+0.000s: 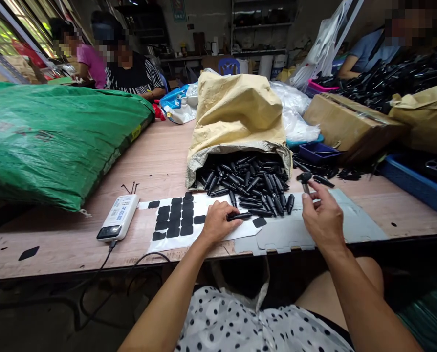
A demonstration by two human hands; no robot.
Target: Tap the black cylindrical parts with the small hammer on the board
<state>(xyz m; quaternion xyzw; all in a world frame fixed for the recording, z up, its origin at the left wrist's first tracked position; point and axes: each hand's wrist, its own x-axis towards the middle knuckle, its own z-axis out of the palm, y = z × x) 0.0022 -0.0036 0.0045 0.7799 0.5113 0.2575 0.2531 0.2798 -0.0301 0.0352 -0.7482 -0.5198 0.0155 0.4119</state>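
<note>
My left hand rests on a white sheet of black sticker pads, its fingers closed round a black plastic handle. My right hand is raised a little to the right, pinching a small black part with a round head. Just beyond both hands, a pile of black plastic handles spills from an open tan paper sack. A single black pad lies between my hands, on the sheet's edge.
A grey card sheet lies under my right hand. A white power bank with a cable sits left. A big green sack fills the left. Cardboard box, blue trays and more black parts are right. Three other people sit at the table's far side.
</note>
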